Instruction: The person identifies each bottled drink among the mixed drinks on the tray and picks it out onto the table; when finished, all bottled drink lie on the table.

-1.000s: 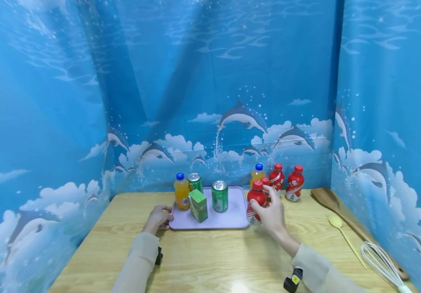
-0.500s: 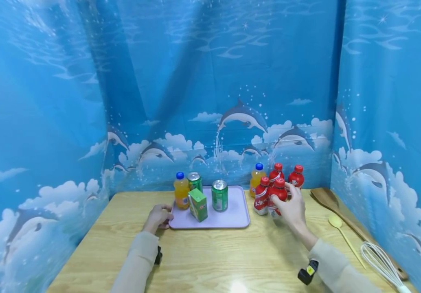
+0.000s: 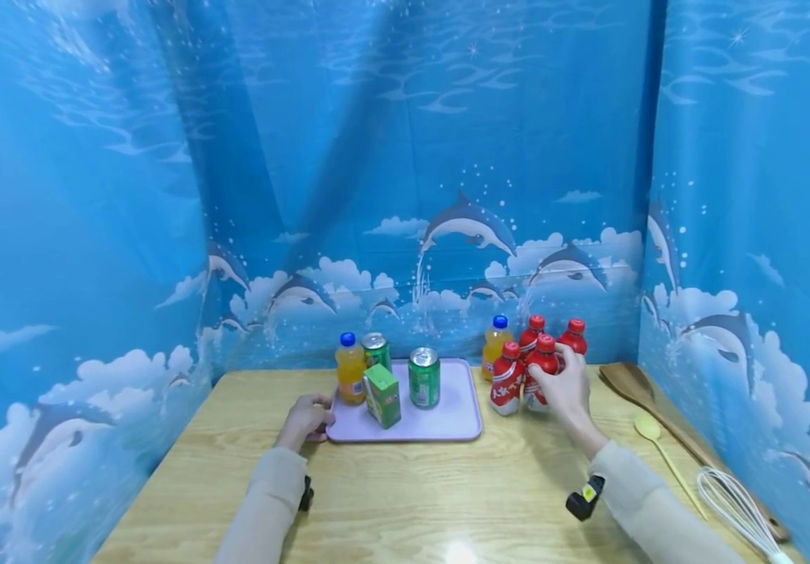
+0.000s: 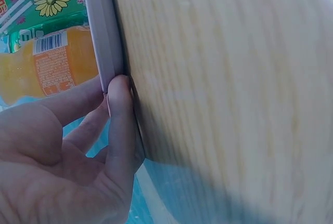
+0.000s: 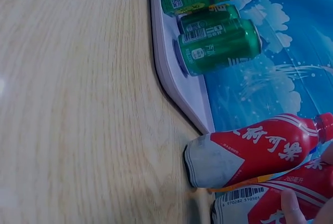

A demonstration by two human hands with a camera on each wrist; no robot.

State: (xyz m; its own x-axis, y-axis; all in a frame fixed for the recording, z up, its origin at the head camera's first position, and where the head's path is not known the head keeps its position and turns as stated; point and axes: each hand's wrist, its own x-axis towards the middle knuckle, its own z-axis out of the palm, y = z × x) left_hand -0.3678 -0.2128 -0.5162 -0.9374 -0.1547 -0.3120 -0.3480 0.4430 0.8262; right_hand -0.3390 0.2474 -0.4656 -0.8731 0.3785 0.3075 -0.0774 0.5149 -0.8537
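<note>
My left hand (image 3: 306,419) pinches the left front corner of a pale lilac tray (image 3: 447,415) between thumb and fingers, as the left wrist view shows close up. Upright on the tray are an orange drink bottle (image 3: 351,372) with a blue cap, two green cans, the front one (image 3: 424,380) near the middle, and a green drink carton (image 3: 382,397). Right of the tray, my right hand (image 3: 569,392) grips a red drink bottle (image 3: 544,356), thumb and fingers around its upper part. Another red bottle (image 5: 260,148) stands close beside the held one, nearer the tray.
Behind the held bottle stand two more red bottles, one at the far right (image 3: 574,335), and an orange bottle (image 3: 496,348). A wooden spatula (image 3: 631,380), a yellow spoon (image 3: 648,427) and a whisk (image 3: 736,501) lie along the right table edge. A blue dolphin-print curtain (image 3: 405,157) encloses the table.
My right hand has carried the red bottle rightward from the tray's right edge, past another red bottle, to that bottle's right side. The left hand and tray have stayed in place.
</note>
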